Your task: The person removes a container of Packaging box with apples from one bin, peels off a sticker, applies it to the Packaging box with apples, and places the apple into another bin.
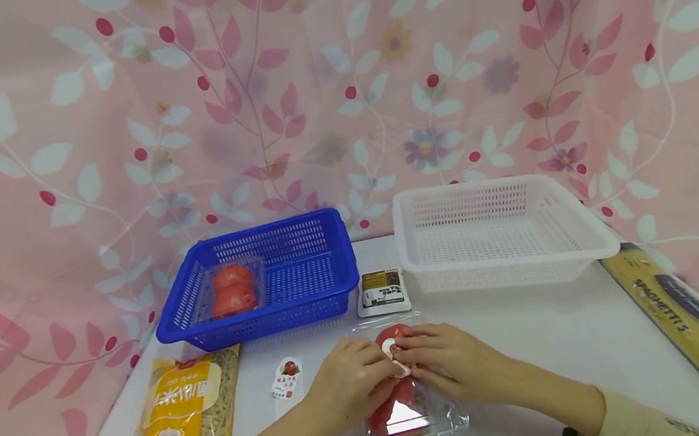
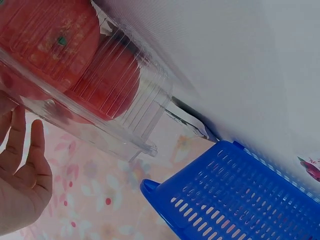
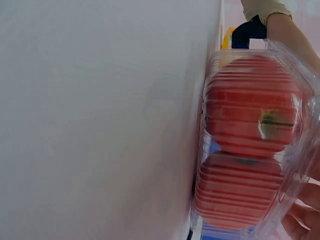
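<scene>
The tomato clamshell lay lengthwise away from me, nearer than the blue basket; my left hand and right hand, fingers curled, pinched its top sticker from either side.

The head view looks forward and down from above the near edge of the white table, taking in its whole width and the floral curtain behind. The left wrist view sits low at table level, tilted, very close to the clear tomato box, with the blue basket just beyond. The right wrist view, rolled sideways, presses close to the same tomato box. All three views share that box; head and left wrist views share the basket.
</scene>
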Demonstrator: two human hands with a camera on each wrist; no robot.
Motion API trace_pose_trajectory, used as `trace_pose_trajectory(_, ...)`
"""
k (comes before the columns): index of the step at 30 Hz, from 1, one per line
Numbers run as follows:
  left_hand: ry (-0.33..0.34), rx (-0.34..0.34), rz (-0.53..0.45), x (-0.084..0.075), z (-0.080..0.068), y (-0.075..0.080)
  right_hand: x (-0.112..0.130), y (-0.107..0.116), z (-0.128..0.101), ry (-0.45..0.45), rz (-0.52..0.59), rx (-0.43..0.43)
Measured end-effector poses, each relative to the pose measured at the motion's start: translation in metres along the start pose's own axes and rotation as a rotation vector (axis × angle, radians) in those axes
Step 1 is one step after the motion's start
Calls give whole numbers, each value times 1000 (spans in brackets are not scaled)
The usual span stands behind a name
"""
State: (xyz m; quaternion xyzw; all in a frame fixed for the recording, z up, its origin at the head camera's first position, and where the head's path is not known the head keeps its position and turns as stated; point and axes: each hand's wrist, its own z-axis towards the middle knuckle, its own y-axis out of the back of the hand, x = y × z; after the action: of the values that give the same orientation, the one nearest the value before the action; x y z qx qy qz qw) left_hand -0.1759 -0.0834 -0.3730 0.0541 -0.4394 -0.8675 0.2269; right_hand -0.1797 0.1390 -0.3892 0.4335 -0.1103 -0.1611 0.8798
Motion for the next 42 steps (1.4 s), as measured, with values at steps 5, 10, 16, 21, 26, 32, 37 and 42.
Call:
trace_pose_trajectory(5, -16, 36, -29, -2, -2, -1, 0, 7, -4, -26, -18, 167)
trace_pose_trajectory(10, -38, 49, -43, -4, -5, 1, 0, 10, -7, -12, -31, 240)
trace_pose_trajectory(16, -145, 87, 13, -7, -15, 10, 1, 8, -8, -7, -33, 313)
trace_pose_trajectory(21, -168, 175, 21, -9, -23, 20, 2, 5, -10, -26, -26, 379)
trace_pose_trajectory(26, -157, 212, -29, -6, -22, 31, -1, 4, -9, -48, 15, 400)
trace_pose_trajectory(32, 81, 262, -55, 3, -19, 42, 3, 4, -8, -92, 64, 457)
trace_pose_trajectory(37, 346, 450, -88, 2, -24, 38, 10, 4, -12, -67, 20, 467)
trace_pose_trajectory(42, 536, 543, -189, 1, -23, 28, 18, 9, -17, 22, -60, 435)
